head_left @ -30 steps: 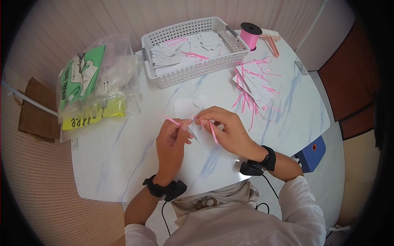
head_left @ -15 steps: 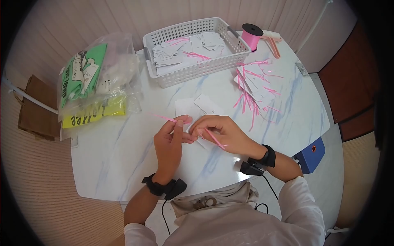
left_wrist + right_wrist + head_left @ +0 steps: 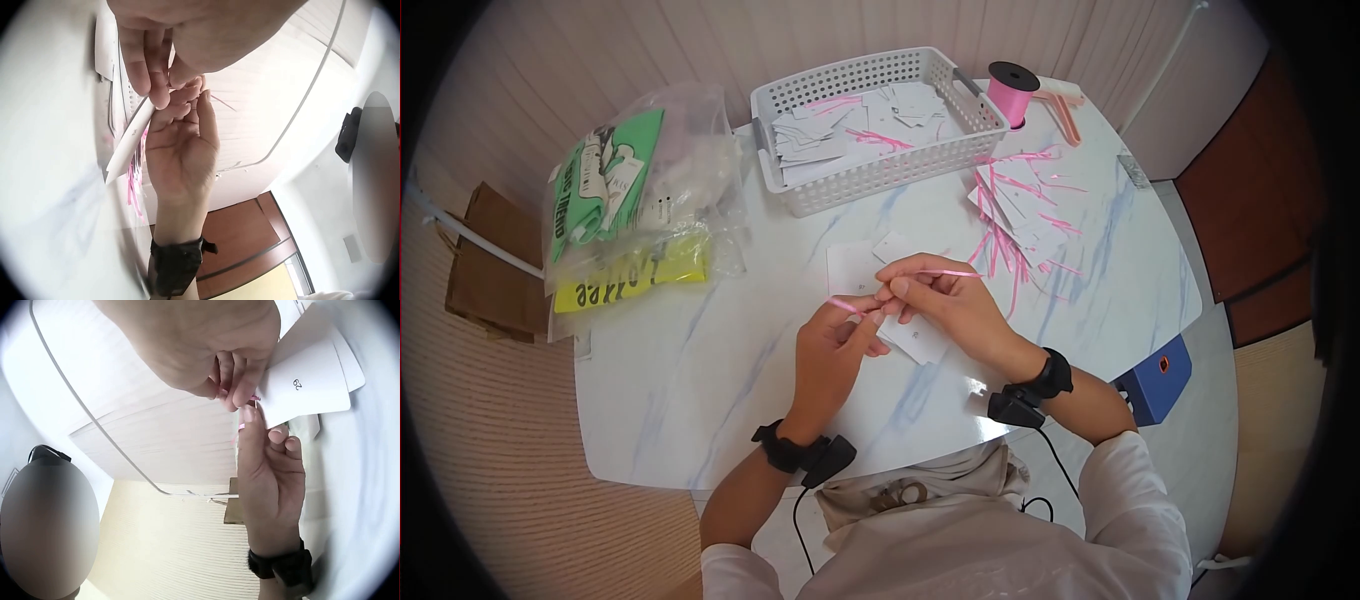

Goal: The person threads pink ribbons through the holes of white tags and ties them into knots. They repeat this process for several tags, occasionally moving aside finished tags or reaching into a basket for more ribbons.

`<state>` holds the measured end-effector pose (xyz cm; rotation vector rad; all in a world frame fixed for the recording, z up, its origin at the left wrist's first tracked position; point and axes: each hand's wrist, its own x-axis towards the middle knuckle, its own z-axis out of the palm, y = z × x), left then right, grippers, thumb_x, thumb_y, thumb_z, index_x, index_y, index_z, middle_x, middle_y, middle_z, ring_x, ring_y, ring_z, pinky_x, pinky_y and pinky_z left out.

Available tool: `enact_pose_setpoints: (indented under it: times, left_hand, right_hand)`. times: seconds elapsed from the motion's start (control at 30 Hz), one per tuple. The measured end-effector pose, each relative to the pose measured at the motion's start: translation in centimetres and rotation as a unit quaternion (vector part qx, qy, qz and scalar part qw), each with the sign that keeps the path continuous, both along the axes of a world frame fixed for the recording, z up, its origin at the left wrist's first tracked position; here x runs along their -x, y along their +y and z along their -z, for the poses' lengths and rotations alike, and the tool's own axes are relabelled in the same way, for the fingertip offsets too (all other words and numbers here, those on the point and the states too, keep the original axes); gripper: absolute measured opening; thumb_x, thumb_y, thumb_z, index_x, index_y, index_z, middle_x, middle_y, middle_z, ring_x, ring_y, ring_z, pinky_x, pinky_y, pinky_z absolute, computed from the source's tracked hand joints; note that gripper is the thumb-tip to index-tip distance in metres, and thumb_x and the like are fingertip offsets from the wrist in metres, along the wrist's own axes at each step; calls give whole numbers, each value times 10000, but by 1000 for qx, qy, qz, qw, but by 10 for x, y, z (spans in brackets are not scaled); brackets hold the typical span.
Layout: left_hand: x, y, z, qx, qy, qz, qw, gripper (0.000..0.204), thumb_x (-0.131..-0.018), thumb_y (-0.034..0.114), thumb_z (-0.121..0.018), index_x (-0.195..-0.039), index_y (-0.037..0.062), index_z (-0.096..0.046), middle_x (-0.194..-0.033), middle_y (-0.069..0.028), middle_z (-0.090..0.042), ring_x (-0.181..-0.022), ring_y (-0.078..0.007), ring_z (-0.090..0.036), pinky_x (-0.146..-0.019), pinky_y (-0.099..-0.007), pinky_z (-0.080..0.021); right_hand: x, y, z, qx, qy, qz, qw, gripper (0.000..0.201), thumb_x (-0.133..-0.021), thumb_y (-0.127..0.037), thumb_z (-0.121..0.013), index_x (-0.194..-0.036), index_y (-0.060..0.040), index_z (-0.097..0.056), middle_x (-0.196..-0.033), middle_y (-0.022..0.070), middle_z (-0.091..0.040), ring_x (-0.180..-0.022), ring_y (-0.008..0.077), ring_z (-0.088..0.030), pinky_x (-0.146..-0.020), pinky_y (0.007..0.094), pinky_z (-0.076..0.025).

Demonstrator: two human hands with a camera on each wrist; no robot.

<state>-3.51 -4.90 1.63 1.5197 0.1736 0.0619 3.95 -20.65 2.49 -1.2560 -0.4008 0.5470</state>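
My left hand and right hand meet over the table, fingertips nearly together. Each pinches part of a pink ribbon, whose other end crosses over the right fingers. A white card hangs below the fingertips; in the right wrist view this card bears a handwritten number and has another card behind it. The place where ribbon meets card is mostly hidden by fingers. More white cards lie just behind the hands.
A grey perforated basket with cards and ribbons stands at the back. Right of it are a pink ribbon spool, a pink-handled tool and ribboned cards. Plastic bags lie at the left.
The right hand has turned and its ribbon end now points right rather than down. The left hand has shifted slightly right, and the card below the fingers shows more of its face.
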Motion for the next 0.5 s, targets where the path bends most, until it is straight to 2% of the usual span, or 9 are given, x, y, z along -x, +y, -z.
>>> enact_pose_setpoints:
  times: [0.1, 0.17, 0.2, 0.27, 0.3, 0.37, 0.4, 0.47, 0.5]
  left_hand:
    - [1, -1, -1, -22, 4, -12, 1000, 179, -894, 107, -634, -1028, -12, -631, -897, -76, -676, -639, -111, -625, -595, -216, -499]
    - [1, 0, 2, -25, 10, -17, 999, 164, -888, 101, -641, -1011, -8, -634, -868, -67, -675, -626, -102, -613, -585, -211, -490]
    - [0, 1, 5, -38, 8, -9, 999, 160, -885, 104, -645, -1002, -5, -632, -845, -61, -669, -621, -94, -606, -575, -210, -484]
    - [0, 2, 6, -52, 5, -1, 999, 156, -883, 107, -649, -993, -2, -629, -822, -56, -663, -615, -86, -599, -565, -209, -479]
    - [-1, 2, 3, -40, 33, 13, 999, 151, -880, 108, -653, -982, 1, -626, -808, -50, -653, -612, -84, -597, -556, -208, -477]
    - [-2, 4, 3, -29, 59, 26, 997, 146, -877, 110, -657, -972, 4, -623, -793, -45, -643, -609, -81, -594, -547, -208, -475]
    - [-3, 5, 5, 6, 55, 12, 998, 144, -876, 112, -659, -968, 8, -621, -786, -42, -638, -605, -80, -591, -544, -206, -474]
    - [-4, 6, 9, 41, 52, -2, 998, 141, -875, 113, -661, -963, 11, -619, -779, -40, -633, -601, -79, -588, -541, -205, -472]
    - [-4, 6, 10, 39, 48, -10, 998, 135, -876, 110, -657, -963, 14, -620, -774, -35, -628, -598, -79, -586, -539, -205, -472]
  right_hand:
    - [1, -1, 2, -15, -24, -22, 999, 232, -949, -145, -557, -1140, -23, -607, -932, 51, -680, -861, 96, -613, -748, 245, -487]
    - [0, -3, 3, -36, -19, -69, 997, 286, -940, -105, -540, -1212, -21, -554, -1088, 75, -642, -933, 111, -610, -783, 257, -485]
    - [2, -1, 2, -36, -18, -69, 997, 286, -940, -105, -540, -1212, -21, -554, -1088, 75, -642, -933, 111, -610, -783, 257, -485]
    - [6, 5, -1, -158, -11, 17, 987, 336, -915, -70, -530, -1246, -10, -515, -1255, 104, -552, -982, 125, -606, -797, 264, -486]
    - [7, 5, -4, -158, -11, 17, 987, 336, -915, -70, -530, -1246, -10, -515, -1255, 104, -552, -982, 125, -606, -797, 264, -486]
    - [7, 4, -7, -117, -49, 115, 985, 382, -881, -54, -550, -1257, -18, -494, -1285, 98, -507, -917, 108, -596, -747, 254, -482]
    - [6, 3, -6, -117, -49, 113, 985, 382, -881, -54, -550, -1257, -18, -494, -1285, 98, -507, -917, 108, -596, -747, 254, -482]
    - [5, 0, 0, 100, -163, 179, 965, 343, -864, -74, -598, -1202, -44, -546, -1139, 53, -564, -797, 79, -562, -655, 240, -462]
    - [6, -2, -1, 166, -228, 168, 945, 236, -839, -114, -656, -1070, -71, -633, -964, 25, -585, -665, 78, -514, -563, 239, -422]
